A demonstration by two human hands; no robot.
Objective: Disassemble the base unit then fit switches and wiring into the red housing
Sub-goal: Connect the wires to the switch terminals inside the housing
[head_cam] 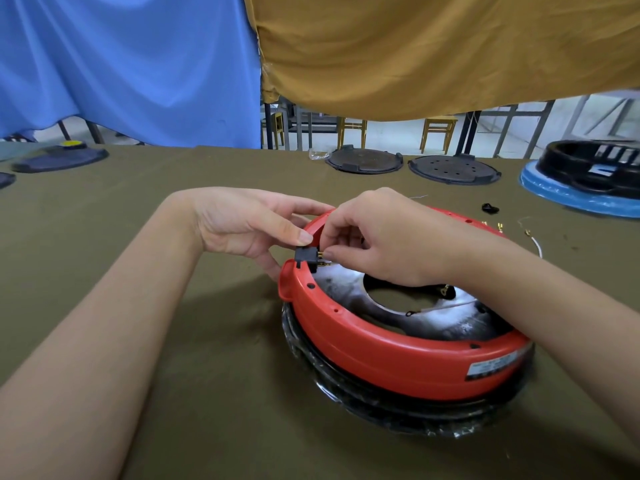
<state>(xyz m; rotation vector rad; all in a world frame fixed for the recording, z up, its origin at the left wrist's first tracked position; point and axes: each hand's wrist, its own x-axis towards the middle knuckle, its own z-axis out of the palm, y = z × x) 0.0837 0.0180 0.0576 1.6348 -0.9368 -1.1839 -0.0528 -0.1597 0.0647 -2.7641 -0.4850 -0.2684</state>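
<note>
Round red plastic housing (367, 344), upturned on a black plastic-wrapped ring at the near right of the olive cloth-covered bench (138, 341), silvery plate with a central hole inside it. Small black switch block with brass terminals (306, 256) seated at the housing's left rim: left hand (252, 226) pinching it from outside, thumb on top; right hand (384, 237), fingers curled, pinching the brass terminals from inside. Two dark round plates (363, 161) at the bench's far edge.

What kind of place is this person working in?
Probably a small assembly or repair workshop: a long bench under olive-green cloth, loose round black plastic base plates laid out along it, and bare wooden stools on a plain floor behind hanging blue and mustard sheets.
</note>
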